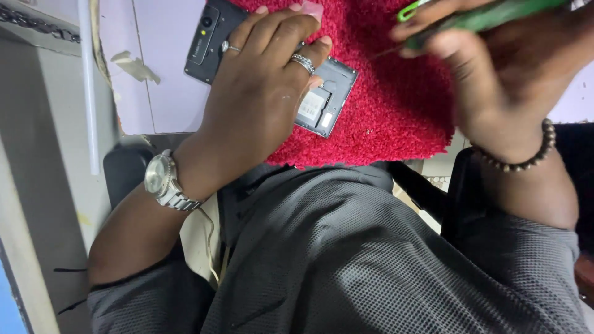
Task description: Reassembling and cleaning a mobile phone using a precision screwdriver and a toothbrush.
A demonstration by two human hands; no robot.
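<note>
The left hand lies palm down across a dark phone, fingers spread and pressing it flat. The phone lies with its back cover off: the inner frame is grey-black, with a pale rectangular component and a small white label visible in the exposed bay near its lower corner. Its upper end, carrying a camera lens and a narrow strip, projects from under the fingers at the upper left. Part of the body is hidden beneath the palm, so its full condition cannot be judged.

The phone rests partly on a red textured mat and partly on the pale table; the mat's lower edge is ragged and overhangs the table edge toward the person's lap. Two rings sit on the left fingers, and a silver wristwatch is on the left wrist.

The right hand is raised above the mat's right side, closed around a green tool held near the top edge of the view. The tool is blurred; its exact kind cannot be told. A thin tip appears to extend toward the mat, apart from the phone. A brown beaded bracelet circles the right wrist.

The person wears a grey checked shirt. A white rod stands at the left.
</note>
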